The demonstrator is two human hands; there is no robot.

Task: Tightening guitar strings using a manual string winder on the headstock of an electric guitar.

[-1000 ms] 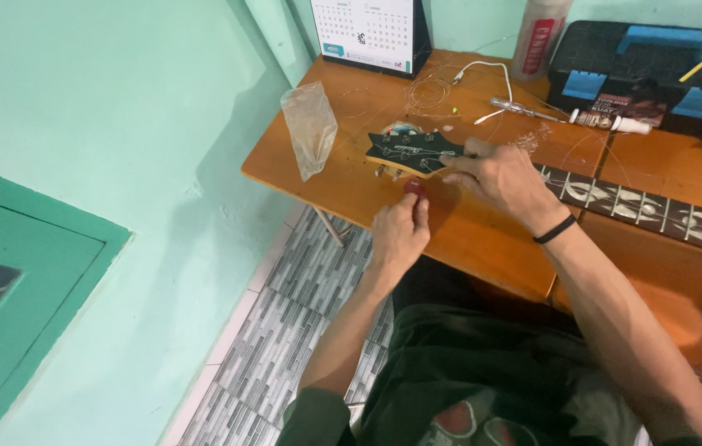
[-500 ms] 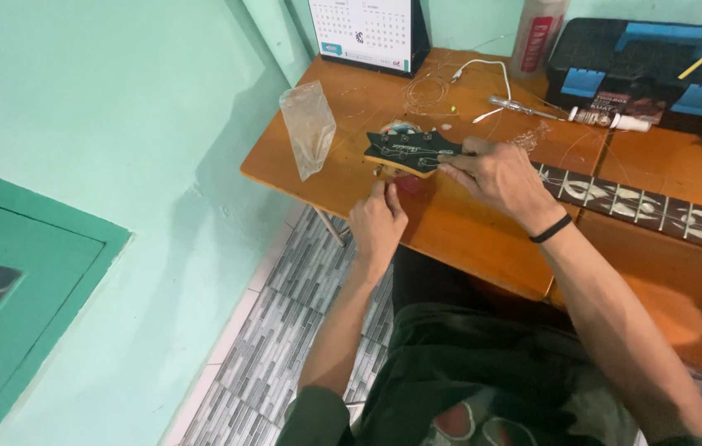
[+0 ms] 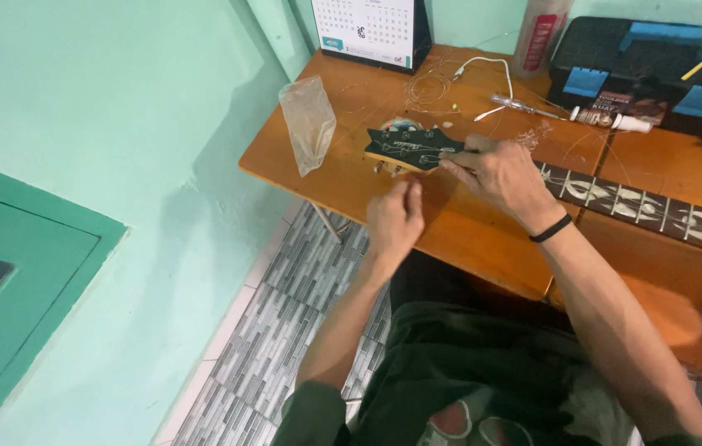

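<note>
A guitar lies across the orange wooden table (image 3: pixel 483 239), its black headstock (image 3: pixel 410 147) pointing left and its inlaid neck (image 3: pixel 648 206) running right. My right hand (image 3: pixel 495 173), with a black band on the wrist, rests on the neck just behind the headstock, fingertips on it. My left hand (image 3: pixel 394 216) hovers just below the headstock near the tuning pegs, thumb and fingers pinched together; whether a thin string is in the pinch is too fine to see.
A clear plastic bag (image 3: pixel 308 120) stands left of the headstock. Loose strings, a white cable (image 3: pixel 483 66), a screwdriver (image 3: pixel 524 106) and a small tube (image 3: pixel 611 120) lie behind. A desk calendar (image 3: pixel 367 29) and black toolbox (image 3: pixel 656 70) sit at the back. Green wall on the left.
My left hand has moved left and slightly up along the table's front edge, closer to the tuning pegs. My right hand stays on the neck by the headstock.
</note>
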